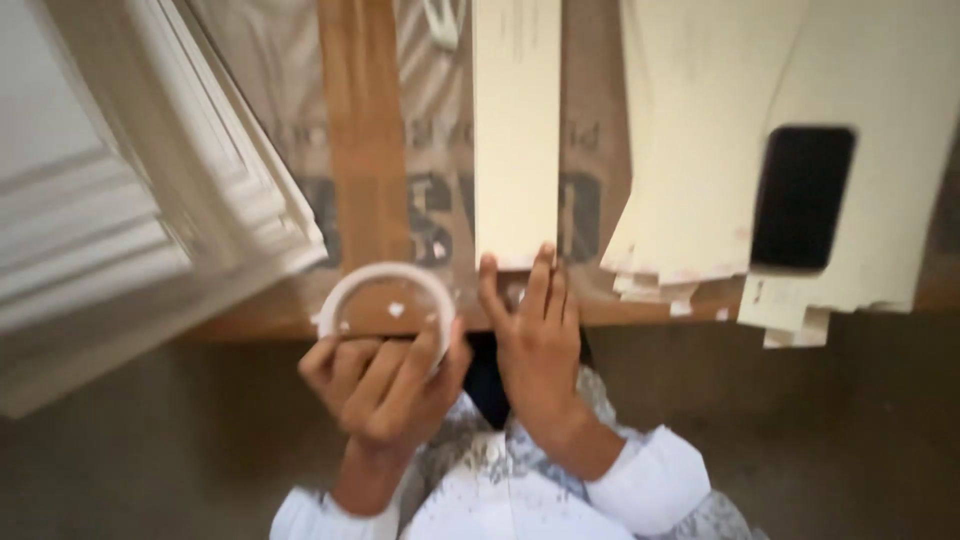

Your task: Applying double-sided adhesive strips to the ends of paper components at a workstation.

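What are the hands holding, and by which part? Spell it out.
The left hand grips a white ring-shaped roll of tape by its lower rim. The right hand holds nothing; its fingertips rest flat at the near end of a cream strip.

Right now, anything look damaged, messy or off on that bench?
Yes. The stacked cream sheets at right have ragged, chipped lower edges, with a dark phone lying on them. White flecks dot the wooden bench edge near the tape roll held by the left hand. The right hand touches the cream strip.
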